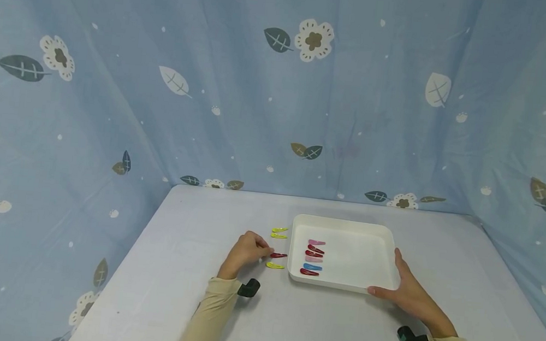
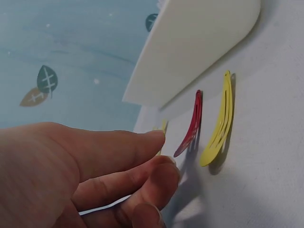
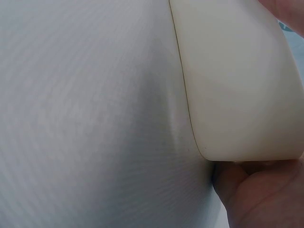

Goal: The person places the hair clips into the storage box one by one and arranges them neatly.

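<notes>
My left hand is over the left part of the table, thumb and fingertips drawn close together right at the near end of a red hair clip. Both ends of that clip show in the left wrist view, outside the fingers. Beside it lies a yellow hair clip, and two more yellow clips lie farther back. My right hand grips the white tray at its near right corner, thumb on the front side and fingers along the right side.
Inside the tray, a column of red, pink and blue hair clips lies near its left wall. A white-covered table bears everything. Blue patterned curtain hangs behind and at both sides.
</notes>
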Demonstrator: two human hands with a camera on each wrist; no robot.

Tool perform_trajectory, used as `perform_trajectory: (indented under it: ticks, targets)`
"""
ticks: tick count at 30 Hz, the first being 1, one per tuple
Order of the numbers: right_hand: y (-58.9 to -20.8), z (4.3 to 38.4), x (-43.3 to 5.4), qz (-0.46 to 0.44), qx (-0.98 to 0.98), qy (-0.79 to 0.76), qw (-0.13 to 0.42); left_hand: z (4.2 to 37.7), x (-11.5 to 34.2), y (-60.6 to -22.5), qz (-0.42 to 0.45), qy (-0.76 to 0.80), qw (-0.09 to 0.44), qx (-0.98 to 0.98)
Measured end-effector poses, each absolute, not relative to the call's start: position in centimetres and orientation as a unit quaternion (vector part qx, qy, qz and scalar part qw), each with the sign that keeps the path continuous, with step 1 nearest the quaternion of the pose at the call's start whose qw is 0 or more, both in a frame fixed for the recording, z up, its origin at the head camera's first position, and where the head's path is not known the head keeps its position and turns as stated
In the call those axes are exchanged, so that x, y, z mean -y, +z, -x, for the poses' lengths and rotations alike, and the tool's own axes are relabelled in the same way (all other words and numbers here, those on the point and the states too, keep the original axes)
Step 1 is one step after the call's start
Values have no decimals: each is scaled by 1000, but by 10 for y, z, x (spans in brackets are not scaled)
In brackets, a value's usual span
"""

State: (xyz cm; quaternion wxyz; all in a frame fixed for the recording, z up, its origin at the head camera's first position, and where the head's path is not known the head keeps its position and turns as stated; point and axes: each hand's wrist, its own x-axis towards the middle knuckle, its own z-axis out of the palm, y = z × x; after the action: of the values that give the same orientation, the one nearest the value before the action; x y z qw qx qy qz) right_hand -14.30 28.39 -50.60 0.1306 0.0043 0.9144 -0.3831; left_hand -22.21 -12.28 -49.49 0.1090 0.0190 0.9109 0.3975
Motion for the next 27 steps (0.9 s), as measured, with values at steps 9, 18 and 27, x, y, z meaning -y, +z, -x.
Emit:
perform_trajectory:
  ticks: [9,18,27]
  targets:
    - [-506,143,-284,0,-916,-383,123,219,119,-494,-9,383,120,-916]
    - [-506,143,-284,0,-917,-380,124,219,116,-495,-3,365,120,-923]
    - [-509,144,-284,0,-915,-385,119,221,119,-498,-26,391,118,-912]
